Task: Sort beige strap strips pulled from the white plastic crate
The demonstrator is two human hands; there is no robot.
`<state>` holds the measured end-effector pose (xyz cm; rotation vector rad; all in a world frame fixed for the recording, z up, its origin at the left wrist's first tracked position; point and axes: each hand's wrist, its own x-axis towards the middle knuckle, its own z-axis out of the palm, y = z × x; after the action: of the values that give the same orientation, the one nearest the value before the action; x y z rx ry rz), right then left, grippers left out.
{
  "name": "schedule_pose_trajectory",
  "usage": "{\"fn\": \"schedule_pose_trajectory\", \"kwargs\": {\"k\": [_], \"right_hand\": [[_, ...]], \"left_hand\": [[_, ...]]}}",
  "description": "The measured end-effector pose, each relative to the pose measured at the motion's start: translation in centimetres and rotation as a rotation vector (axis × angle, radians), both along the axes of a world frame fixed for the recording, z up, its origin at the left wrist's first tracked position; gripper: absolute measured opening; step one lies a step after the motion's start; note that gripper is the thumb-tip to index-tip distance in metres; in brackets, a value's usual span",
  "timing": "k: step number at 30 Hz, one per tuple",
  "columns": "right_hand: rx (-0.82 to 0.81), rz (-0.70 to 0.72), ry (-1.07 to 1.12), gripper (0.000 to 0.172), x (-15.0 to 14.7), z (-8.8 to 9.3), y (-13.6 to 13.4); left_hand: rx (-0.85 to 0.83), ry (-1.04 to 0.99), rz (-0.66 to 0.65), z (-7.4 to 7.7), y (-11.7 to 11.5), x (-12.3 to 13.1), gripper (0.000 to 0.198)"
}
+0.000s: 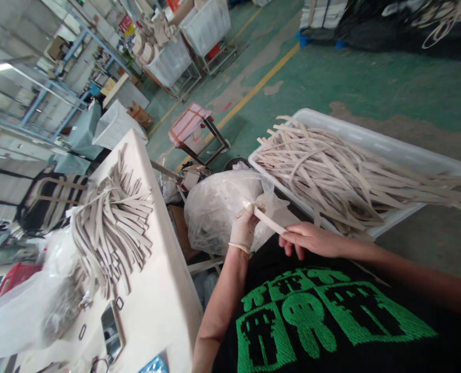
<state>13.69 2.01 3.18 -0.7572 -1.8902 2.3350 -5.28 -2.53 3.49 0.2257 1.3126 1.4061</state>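
Note:
A pale beige fabric strap point(269, 223) stretches between my two hands, in front of my body. My left hand point(243, 228), in a thin whitish glove, pinches its end. My right hand point(311, 239), bare, has thumb and fingers closed on the strap further along. Close to my right arm stands a white plastic tub point(405, 142) heaped with loose beige straps point(331, 171). Behind my left hand bulges a clear plastic bag point(214, 199); its contents are hard to make out.
At left is a white table point(168, 316) with a bundle of straps point(111, 223), a phone point(112, 331) and small dark rectangular rings. Beyond it stand a stool with a pink top point(189, 124) and wheeled carts point(171, 65) on the green floor point(370, 83).

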Motion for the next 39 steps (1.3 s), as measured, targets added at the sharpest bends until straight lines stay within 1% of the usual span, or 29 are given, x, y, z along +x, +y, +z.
{"fn": "schedule_pose_trajectory", "kwargs": {"k": [2,5,6,8,11,13,15,16,18,21,23,24,25,26,27,29,31,33,35,37,39], "right_hand": [[-0.002,-0.06,-0.028,0.067,0.6,0.1,0.1],[0.025,-0.227,0.03,0.068,0.9,0.8,0.8],[0.039,-0.275,0.054,0.069,1.0,1.0,1.1],[0.065,-0.316,0.082,0.068,1.4,1.5,1.4],[0.07,-0.314,0.065,0.061,2.5,1.8,0.8],[0.048,-0.349,0.046,0.057,2.9,1.8,0.3],[0.046,-0.425,0.058,0.055,2.9,1.8,0.1],[0.052,-0.462,0.075,0.054,2.9,1.9,0.2],[0.064,-0.51,0.105,0.055,2.9,2.1,0.4],[0.06,-0.516,0.137,0.062,3.2,2.3,0.4],[0.063,-0.516,0.17,0.066,3.4,2.2,0.1],[0.064,-0.511,0.179,0.068,3.5,2.1,0.0],[0.06,-0.505,0.173,0.07,3.6,1.9,-0.2],[0.046,-0.492,0.152,0.071,3.7,1.7,-0.4],[0.018,-0.47,0.121,0.071,3.8,1.4,-0.6],[-0.06,-0.412,0.053,0.071,4.2,0.9,-1.1],[-0.115,-0.361,-0.007,0.069,4.9,0.6,-1.7],[-0.123,-0.337,-0.067,0.065,5.9,0.6,-2.4],[-0.1,-0.329,-0.12,0.063,6.8,0.9,-2.7],[-0.072,-0.324,-0.152,0.062,7.3,1.3,-2.8],[-0.054,-0.33,-0.164,0.061,7.1,1.4,-2.6]], "left_hand": [[0.04,0.023,-0.088,0.1,0.5,0.8,0.044],[0.114,0.044,-0.288,0.4,1.6,2.9,0.044],[0.135,0.052,-0.327,0.7,2.1,3.4,0.044],[0.172,0.079,-0.34,1.4,3.0,3.8,0.043],[0.214,0.139,-0.339,2.3,4.4,3.6,0.041],[0.223,0.163,-0.402,2.6,5.1,3.7,0.042],[0.206,0.181,-0.477,2.6,5.6,4.3,0.042],[0.197,0.183,-0.49,2.6,5.9,4.7,0.041],[0.189,0.13,-0.46,3.2,6.7,5.5,0.038],[0.211,-0.088,-0.362,5.0,8.3,6.2,0.03],[0.208,-0.181,-0.387,6.0,9.3,6.5,0.024],[0.195,-0.198,-0.419,6.1,9.6,6.6,0.022],[0.168,-0.206,-0.451,5.9,9.8,6.8,0.022],[0.126,-0.209,-0.466,5.4,9.7,7.0,0.022],[0.072,-0.211,-0.467,4.5,9.4,7.2,0.022],[-0.078,-0.204,-0.435,2.2,8.2,7.4,0.02],[-0.239,-0.195,-0.403,-0.2,6.4,7.4,0.019],[-0.348,-0.214,-0.384,-1.9,4.5,7.3,0.021],[-0.38,-0.245,-0.362,-2.7,3.1,7.4,0.023],[-0.367,-0.268,-0.356,-2.8,2.1,7.7,0.023],[-0.323,-0.281,-0.384,-2.5,1.5,8.4,0.021]]}}
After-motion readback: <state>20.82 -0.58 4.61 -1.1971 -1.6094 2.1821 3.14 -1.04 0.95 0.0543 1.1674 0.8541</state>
